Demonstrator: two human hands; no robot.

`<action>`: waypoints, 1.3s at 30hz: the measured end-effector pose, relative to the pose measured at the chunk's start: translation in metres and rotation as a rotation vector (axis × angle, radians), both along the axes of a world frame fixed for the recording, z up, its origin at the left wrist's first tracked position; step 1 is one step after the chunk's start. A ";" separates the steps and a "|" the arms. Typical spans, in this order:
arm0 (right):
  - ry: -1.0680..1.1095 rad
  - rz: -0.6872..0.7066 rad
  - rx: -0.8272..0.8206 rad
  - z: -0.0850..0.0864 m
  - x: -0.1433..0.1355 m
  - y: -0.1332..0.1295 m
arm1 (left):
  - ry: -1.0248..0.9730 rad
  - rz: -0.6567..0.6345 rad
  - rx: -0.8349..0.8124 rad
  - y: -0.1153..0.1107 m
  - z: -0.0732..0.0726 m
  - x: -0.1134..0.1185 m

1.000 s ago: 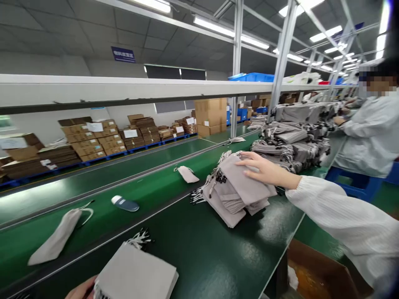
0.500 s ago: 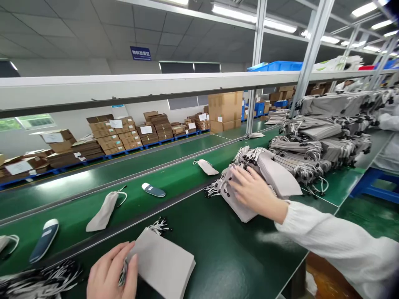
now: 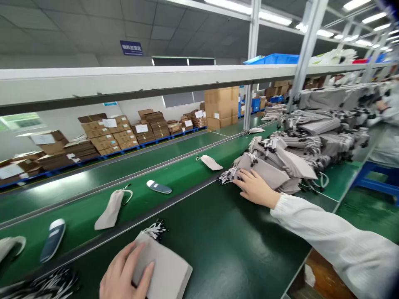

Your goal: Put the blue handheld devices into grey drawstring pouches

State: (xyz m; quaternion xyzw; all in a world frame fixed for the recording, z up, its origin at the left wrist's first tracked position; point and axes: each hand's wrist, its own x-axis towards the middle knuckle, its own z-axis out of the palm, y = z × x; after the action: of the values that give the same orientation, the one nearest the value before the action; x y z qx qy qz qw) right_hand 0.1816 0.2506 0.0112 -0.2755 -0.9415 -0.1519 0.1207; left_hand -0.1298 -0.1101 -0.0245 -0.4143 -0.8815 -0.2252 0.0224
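At the lower middle, my left hand [image 3: 126, 272] lies with fingers apart on the left side of a neat stack of grey drawstring pouches [image 3: 168, 265]; its cords stick out at the far end. Farther right, my right hand [image 3: 254, 187] rests, fingers spread, against the near edge of a loose pile of grey pouches [image 3: 268, 168]. Neither hand is closed round anything. Along the green belt lie single pouches [image 3: 110, 209] and dark blue flat items with white ends [image 3: 158, 187].
Taller heaps of pouches [image 3: 318, 122] stand behind the pile at right. A white shelf beam [image 3: 140, 83] crosses above the belt, held by metal posts. Black-and-white cords [image 3: 46, 284] lie at lower left. A person in white is at the far right beside a blue stool [image 3: 377, 176].
My left hand has moved right onto the stack. My right hand has shifted to the pile's near edge, and the pile lies farther back. Items on the belt have moved slightly right.
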 end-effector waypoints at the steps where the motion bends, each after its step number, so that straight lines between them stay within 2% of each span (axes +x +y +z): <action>1: 0.046 0.053 0.006 0.007 -0.007 -0.005 | 0.000 0.020 0.026 0.001 0.002 0.004; 3: 0.140 0.198 -0.031 0.022 -0.036 -0.021 | 0.025 0.067 0.103 0.000 0.003 0.007; 5: 0.173 0.330 -0.159 0.037 -0.083 -0.038 | 0.052 0.121 0.175 -0.003 0.001 0.005; 7: 0.128 0.372 -0.326 0.047 -0.142 -0.049 | 0.047 0.168 0.221 -0.007 -0.003 -0.001; 8: 0.086 0.340 -0.404 0.048 -0.174 -0.052 | 0.034 0.179 0.239 -0.010 -0.005 -0.004; 10: 0.044 0.294 -0.465 0.045 -0.234 -0.052 | 0.018 0.170 0.292 -0.013 -0.009 -0.009; 12: 0.013 0.234 -0.499 0.033 -0.284 -0.049 | 0.030 0.148 0.344 -0.015 -0.010 -0.011; 14: -0.010 0.183 -0.525 0.017 -0.320 -0.048 | 0.061 0.153 0.349 -0.015 -0.007 -0.009; 16: -0.002 0.169 -0.535 0.001 -0.341 -0.049 | 0.094 0.184 0.331 -0.014 -0.002 -0.004; 18: 0.050 0.202 -0.533 -0.012 -0.351 -0.048 | 0.135 0.193 0.314 -0.012 0.005 0.002; 20: 0.133 0.264 -0.542 -0.017 -0.354 -0.048 | 0.161 0.142 0.308 -0.011 0.012 0.007; 23: 0.273 0.360 -0.590 -0.009 -0.350 -0.055 | 0.075 0.045 0.354 -0.011 0.022 0.013; 24: 0.351 0.411 -0.667 -0.004 -0.346 -0.061 | 0.007 0.041 0.391 -0.010 0.025 0.014; 25: 0.447 0.485 -0.799 0.002 -0.342 -0.069 | -0.068 0.040 0.430 -0.009 0.029 0.015; 29: 0.829 0.890 -1.551 0.024 -0.316 -0.115 | -0.280 -0.002 0.564 0.001 0.042 0.022; 31: 0.827 1.034 -1.722 0.029 -0.303 -0.136 | -0.308 -0.023 0.607 0.008 0.048 0.027; 33: 0.677 1.136 -1.738 0.031 -0.292 -0.149 | -0.313 0.004 0.664 0.014 0.052 0.031; 35: 0.454 1.213 -1.606 0.033 -0.283 -0.155 | -0.297 0.082 0.749 0.018 0.056 0.034; 37: 0.258 1.207 -1.447 0.036 -0.276 -0.156 | -0.289 0.177 0.862 0.021 0.061 0.035; 39: 0.107 1.134 -1.423 0.041 -0.271 -0.153 | -0.356 0.244 0.972 0.020 0.066 0.033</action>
State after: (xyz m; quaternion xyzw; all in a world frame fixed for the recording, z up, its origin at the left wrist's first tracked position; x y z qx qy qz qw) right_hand -0.0896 0.0972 0.0522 0.2128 -0.8004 0.5599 0.0222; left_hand -0.0967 -0.0904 0.0416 -0.2060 -0.7075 -0.6703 0.0877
